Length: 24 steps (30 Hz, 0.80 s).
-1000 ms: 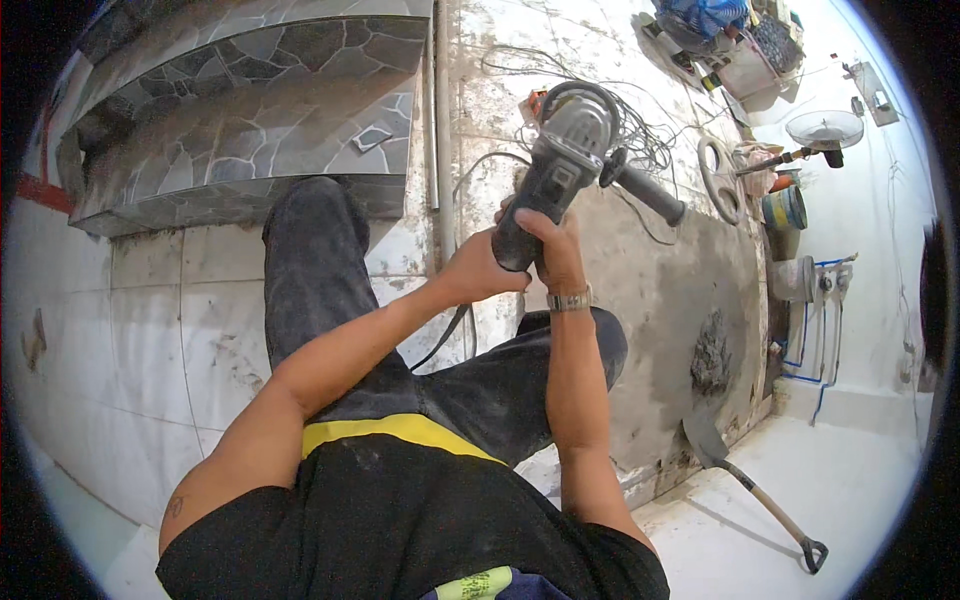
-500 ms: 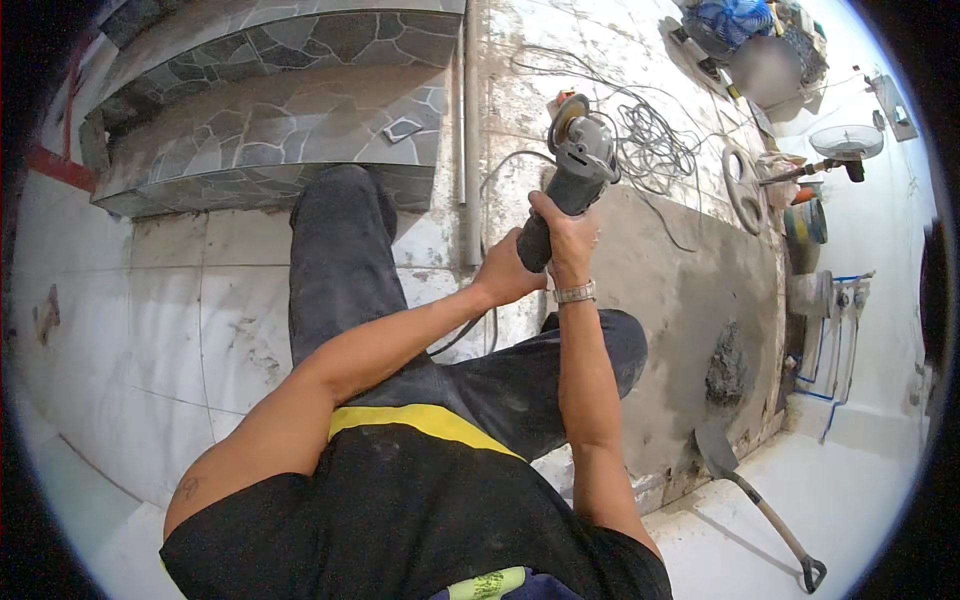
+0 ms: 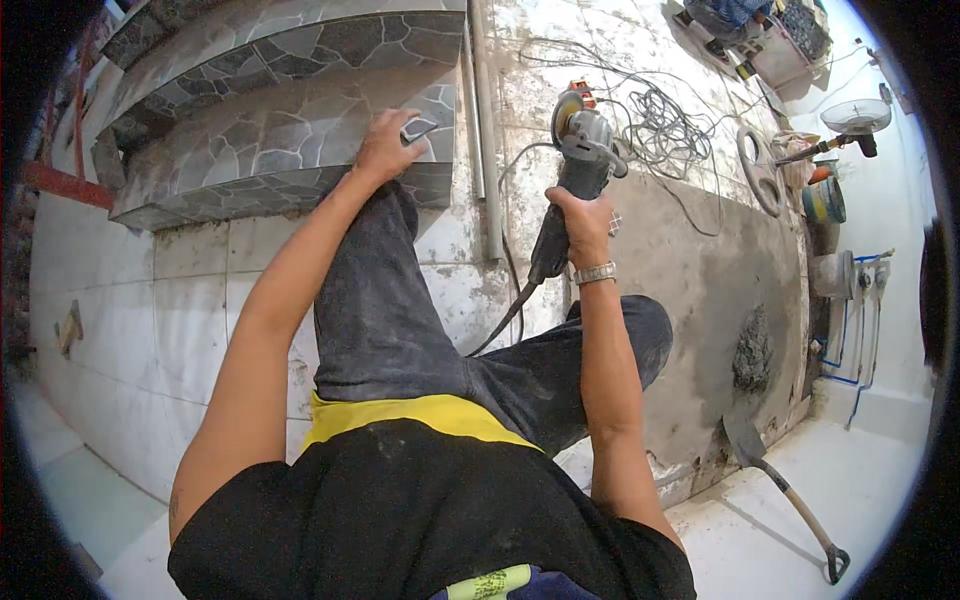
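My right hand is wrapped round the grey body of an angle grinder, its disc pointing away from me and its cord trailing back toward my legs. To the left, my left hand is at the lower stone-patterned step, thumb and fingers closed about a small cut piece of grey tile. Part of that piece is hidden behind the fingers. The grinder's disc stands over the floor, apart from the steps.
A long pipe lies beside the steps. Tangled black cable spreads past the grinder. A shovel and a mortar heap are at the right, near a grey cement patch. A person is at the far right.
My left hand has let go of the grinder's rear and moved left to the tile piece on the step. The right hand still holds the grinder. The view has shifted slightly.
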Available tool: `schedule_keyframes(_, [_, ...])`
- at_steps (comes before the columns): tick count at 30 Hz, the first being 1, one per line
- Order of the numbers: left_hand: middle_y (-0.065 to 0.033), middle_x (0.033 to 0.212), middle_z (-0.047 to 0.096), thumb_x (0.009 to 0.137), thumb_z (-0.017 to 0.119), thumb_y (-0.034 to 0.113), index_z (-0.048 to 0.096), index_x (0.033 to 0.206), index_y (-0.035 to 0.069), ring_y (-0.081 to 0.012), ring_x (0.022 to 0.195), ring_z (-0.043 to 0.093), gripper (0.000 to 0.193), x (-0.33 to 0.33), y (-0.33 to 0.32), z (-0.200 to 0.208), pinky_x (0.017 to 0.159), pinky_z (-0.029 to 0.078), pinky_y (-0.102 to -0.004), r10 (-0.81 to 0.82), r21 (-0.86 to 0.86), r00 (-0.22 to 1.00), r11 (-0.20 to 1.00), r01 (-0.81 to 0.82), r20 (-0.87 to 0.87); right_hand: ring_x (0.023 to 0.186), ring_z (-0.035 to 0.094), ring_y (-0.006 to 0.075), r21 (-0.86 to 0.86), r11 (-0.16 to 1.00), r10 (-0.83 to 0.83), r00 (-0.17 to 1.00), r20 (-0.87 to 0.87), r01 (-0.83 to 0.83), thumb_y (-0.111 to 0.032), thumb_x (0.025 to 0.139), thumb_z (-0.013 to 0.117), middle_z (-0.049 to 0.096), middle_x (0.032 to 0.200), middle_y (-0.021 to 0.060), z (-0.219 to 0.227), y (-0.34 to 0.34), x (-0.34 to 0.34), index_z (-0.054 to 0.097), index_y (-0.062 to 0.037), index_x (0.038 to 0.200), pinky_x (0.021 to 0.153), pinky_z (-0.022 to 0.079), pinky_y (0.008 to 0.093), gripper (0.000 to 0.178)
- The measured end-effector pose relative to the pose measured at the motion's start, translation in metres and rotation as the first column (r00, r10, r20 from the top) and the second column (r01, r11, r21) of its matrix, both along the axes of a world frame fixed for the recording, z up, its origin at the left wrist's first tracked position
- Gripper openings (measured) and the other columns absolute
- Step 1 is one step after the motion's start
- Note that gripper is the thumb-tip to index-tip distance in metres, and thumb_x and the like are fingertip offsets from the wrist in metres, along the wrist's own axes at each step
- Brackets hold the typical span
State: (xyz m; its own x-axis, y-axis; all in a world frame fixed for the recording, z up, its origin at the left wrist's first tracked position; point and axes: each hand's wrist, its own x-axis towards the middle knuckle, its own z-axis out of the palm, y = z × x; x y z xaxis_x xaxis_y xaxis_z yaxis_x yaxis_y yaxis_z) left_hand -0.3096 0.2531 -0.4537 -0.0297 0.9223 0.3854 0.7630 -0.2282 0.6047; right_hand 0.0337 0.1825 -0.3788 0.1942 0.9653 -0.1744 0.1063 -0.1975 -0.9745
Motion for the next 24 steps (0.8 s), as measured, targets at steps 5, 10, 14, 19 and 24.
schedule_keyframes(5, [-0.0202,0.117,0.071,0.087,0.076,0.025,0.070,0.128,0.010,-0.0376,0.104,0.068,0.044,-0.010,0.024,-0.016,0.093,0.052,-0.0454,-0.133,-0.162,0.981,0.981,0.109,-0.144,0.058,0.062,0.0138,0.050,0.999,0.009,1.000,-0.016,-0.008,-0.009,0.074,0.083,0.068,0.074,0.0038,-0.009,0.004,0.000,0.071,0.0000,0.082,0.054,0.050,0.0309,0.018])
schedule_keyframes(10, [-0.0210,0.117,0.072,0.092,0.069,0.021,0.070,0.127,0.008,-0.0373,0.101,0.070,0.038,0.005,0.017,-0.023,0.092,0.054,-0.0432,-0.230,-0.012,0.970,0.973,0.229,-0.074,0.059,0.062,0.0131,0.035,0.999,0.025,0.998,0.051,-0.027,-0.011,0.074,0.082,0.068,0.074,0.0031,-0.010,0.005,0.001,0.071,-0.0003,0.081,0.054,0.049,0.0309,0.017])
schedule_keyframes(14, [-0.0206,0.104,0.073,0.092,0.066,0.015,0.070,0.124,0.007,-0.0405,0.101,0.068,0.034,0.023,0.011,-0.019,0.090,0.052,-0.0459,-0.155,0.052,0.987,0.987,0.153,0.045,0.059,0.062,0.0126,0.080,0.997,0.002,0.990,0.141,-0.013,-0.015,0.073,0.083,0.068,0.075,0.0024,-0.033,0.013,0.009,0.071,-0.0002,0.081,0.054,0.049,0.0313,0.020])
schedule_keyframes(19, [-0.0172,0.102,0.073,0.090,0.072,0.018,0.075,0.117,0.009,-0.0335,0.094,0.070,0.029,0.024,0.001,-0.013,0.085,0.053,-0.0406,-0.060,-0.079,0.987,0.994,0.072,0.147,0.065,0.063,0.0155,0.042,0.996,0.065,0.970,0.236,-0.077,-0.018,0.069,0.083,0.070,0.079,0.0060,-0.017,0.008,-0.002,0.070,0.0017,0.088,0.061,0.052,0.0333,0.030])
schedule_keyframes(24, [-0.0120,0.101,0.074,0.087,0.077,0.021,0.080,0.106,0.011,-0.0257,0.089,0.069,0.022,0.031,-0.001,-0.021,0.080,0.053,-0.0363,-0.012,-0.169,0.961,0.984,0.061,0.278,0.074,0.068,0.0203,-0.017,0.990,0.138,0.926,0.351,-0.141,-0.021,0.065,0.084,0.074,0.085,0.0110,-0.008,0.007,-0.012,0.069,0.0043,0.100,0.071,0.055,0.0364,0.046])
